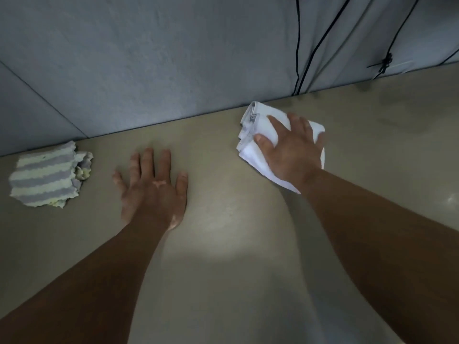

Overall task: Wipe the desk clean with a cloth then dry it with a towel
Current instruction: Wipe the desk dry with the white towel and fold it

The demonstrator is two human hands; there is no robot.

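right hand (293, 150): fingers spread flat, pressing white towel (250, 130), upper right
left hand (154, 189): wide, flat on desk (236, 244)
striped cloth (44, 175): far left

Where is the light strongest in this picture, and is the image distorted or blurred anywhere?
Head view: dim overall, brightest in a soft patch at the centre of the desk. Head view: the white towel under the right hand looks nearly washed out. Head view: the wide lens curves the desk's back edge, and everything looks slightly soft.

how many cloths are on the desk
2: a striped cloth lies far left on the desk, untouched; a folded white cloth sits under the right hand near the back edge.
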